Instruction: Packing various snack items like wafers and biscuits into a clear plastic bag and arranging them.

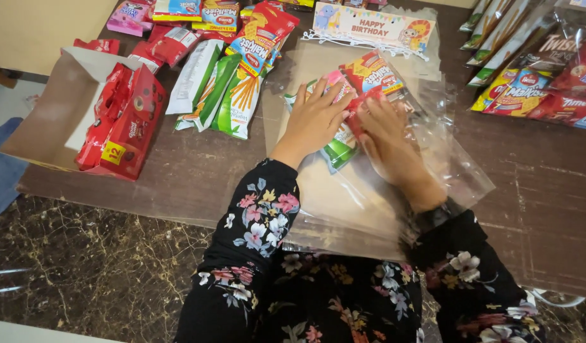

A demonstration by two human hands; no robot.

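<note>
From the head view, the left hand [315, 121] lies flat, its grip released, on the snack packets [363, 79] inside a clear plastic bag [452, 171] on the brown table [198, 171]. The right hand [388, 143] is inside the bag, fingers grasping a red packet. A red box [125, 121] lies well apart.

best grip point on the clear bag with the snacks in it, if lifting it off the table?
Likely the open near end of the clear plastic bag, from the person's side. The snack packs bulk the far end, while the near end lies flat and empty, so it pinches shut. The left hand presses on top; the right hand is inside.
</note>
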